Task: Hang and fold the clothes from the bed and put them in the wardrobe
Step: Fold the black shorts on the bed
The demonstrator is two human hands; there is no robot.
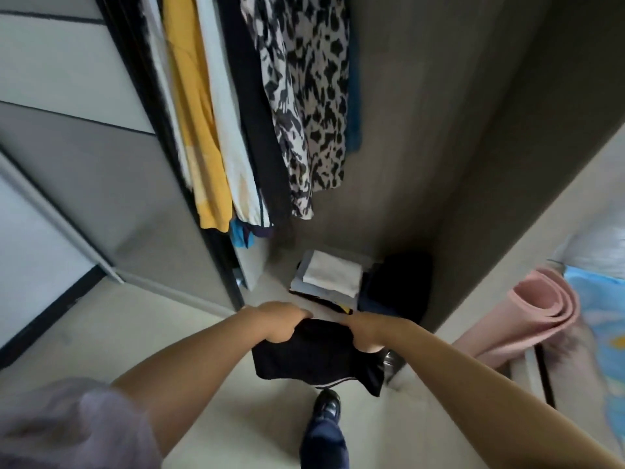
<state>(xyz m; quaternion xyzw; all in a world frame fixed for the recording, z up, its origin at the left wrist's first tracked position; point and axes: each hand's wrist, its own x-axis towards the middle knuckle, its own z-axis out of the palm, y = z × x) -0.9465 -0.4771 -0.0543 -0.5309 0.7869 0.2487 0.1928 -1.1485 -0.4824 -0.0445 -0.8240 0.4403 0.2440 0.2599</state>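
A folded black garment (314,360) with a thin white stripe at its lower edge hangs between my two hands, just in front of the open wardrobe (422,130). My left hand (280,321) grips its left top edge. My right hand (367,335) grips the right top edge. On the wardrobe floor just beyond lie a stack of folded clothes (329,277) with a white piece on top and a dark folded pile (400,282) to its right. Hanging clothes (257,106) fill the rail above: yellow, white, black and a leopard print.
The sliding wardrobe door (77,154) stands at the left. A rolled pink mat (537,313) leans by the wardrobe's right side panel, next to blue patterned bedding (602,319). My foot in a black shoe (326,406) is on the pale floor below the garment.
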